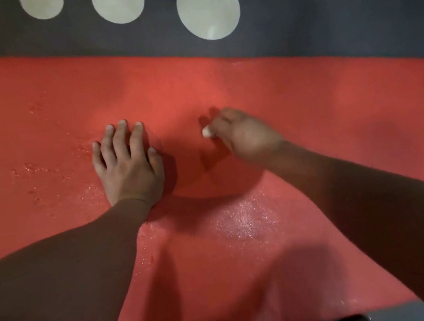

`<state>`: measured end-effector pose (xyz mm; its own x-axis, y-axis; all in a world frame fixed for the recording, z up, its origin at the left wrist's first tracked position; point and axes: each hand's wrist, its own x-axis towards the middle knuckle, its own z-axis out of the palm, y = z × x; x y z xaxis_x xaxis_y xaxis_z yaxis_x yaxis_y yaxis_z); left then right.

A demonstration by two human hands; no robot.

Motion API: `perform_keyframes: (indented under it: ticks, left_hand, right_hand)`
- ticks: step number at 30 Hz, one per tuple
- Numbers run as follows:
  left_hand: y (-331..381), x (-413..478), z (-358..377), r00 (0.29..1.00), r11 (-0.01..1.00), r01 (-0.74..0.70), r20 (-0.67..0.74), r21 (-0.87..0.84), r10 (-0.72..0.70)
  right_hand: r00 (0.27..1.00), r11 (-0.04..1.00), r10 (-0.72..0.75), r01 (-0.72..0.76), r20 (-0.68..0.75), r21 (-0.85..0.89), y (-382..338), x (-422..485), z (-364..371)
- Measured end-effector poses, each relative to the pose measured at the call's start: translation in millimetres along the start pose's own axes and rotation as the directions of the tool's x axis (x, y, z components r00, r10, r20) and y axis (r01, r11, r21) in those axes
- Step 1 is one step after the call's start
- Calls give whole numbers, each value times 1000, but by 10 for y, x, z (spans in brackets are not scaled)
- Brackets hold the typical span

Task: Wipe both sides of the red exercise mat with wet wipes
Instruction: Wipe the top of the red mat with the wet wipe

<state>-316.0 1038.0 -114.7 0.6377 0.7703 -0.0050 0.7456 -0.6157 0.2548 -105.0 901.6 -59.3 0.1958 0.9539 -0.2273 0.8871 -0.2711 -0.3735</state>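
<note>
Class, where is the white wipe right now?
In the head view, the white wipe is just right of centre, at the fingertips of the right hand, over the red mat, right of the flat left hand.

Dark grey floor [322, 20] lies beyond, softly lit, bearing four pale round circles [208, 7] in a row.

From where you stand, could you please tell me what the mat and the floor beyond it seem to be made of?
Mat: probably foam or rubber, matte with a fine grain; wet patches glisten on it.
Floor: dark grey, matte, with pale circles, perhaps carpet or rubber; too blurred to tell which.
</note>
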Motion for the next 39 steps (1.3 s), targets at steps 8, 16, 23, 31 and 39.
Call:
perform_keyframes:
  ticks: [8, 16, 23, 31, 39]
  left_hand:
    - [17, -11, 16, 1000, 1000, -19, -11, 10, 19]
    - [10, -4, 35, 997, 1000, 13, -74, -6, -13]
    - [17, -4, 7, 998, 999, 24, -56, -21, -25]
    - [4, 2, -1, 999, 999, 36, -29, -9, -36]
    - [7, 18, 17, 999, 999, 33, -35, -13, -34]
  right_hand:
    - [798, 913, 388, -401, -461, 74, 710, 500, -124]
    - [976, 999, -26, 19, -218, -34, 312, 299, 105]
    - [806, 950, 298, -300, -512, 82, 202, 901, 72]
    - [935, 997, -16, -14, -356, -80, 238, 928, 88]
    - [960, 980, -198, 197, -200, -23, -114, 862, 263]
